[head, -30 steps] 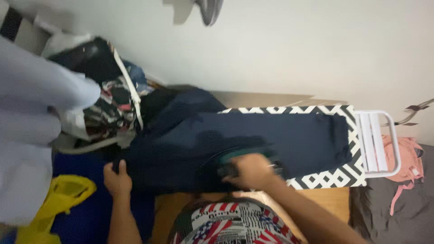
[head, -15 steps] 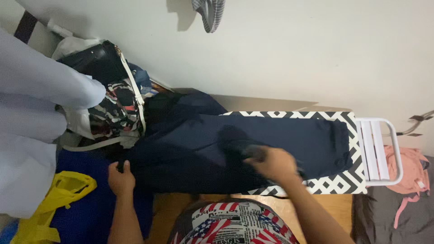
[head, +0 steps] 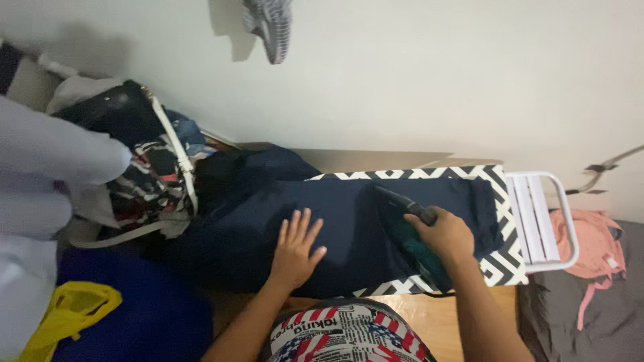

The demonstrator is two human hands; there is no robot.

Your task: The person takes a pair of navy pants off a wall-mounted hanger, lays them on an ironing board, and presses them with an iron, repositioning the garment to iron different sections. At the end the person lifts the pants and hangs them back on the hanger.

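A dark navy garment (head: 349, 214) lies spread along an ironing board (head: 496, 261) with a black-and-white patterned cover. My right hand (head: 446, 234) grips the handle of a dark green iron (head: 409, 231) that rests on the right half of the garment. My left hand (head: 297, 247) lies flat on the cloth near its middle, fingers spread, holding nothing. The left end of the garment hangs off the board toward a heap of clothes.
A white metal iron rest (head: 540, 221) ends the board on the right. A pile of clothes and a black bag (head: 127, 147) sits at the left, a yellow bag (head: 70, 315) on blue fabric below. Pink cloth (head: 594, 245) lies right. A striped item (head: 268, 27) hangs on the wall.
My left hand left the garment's lower left edge and now presses flat on its middle. My right hand slid the iron rightward along the cloth.
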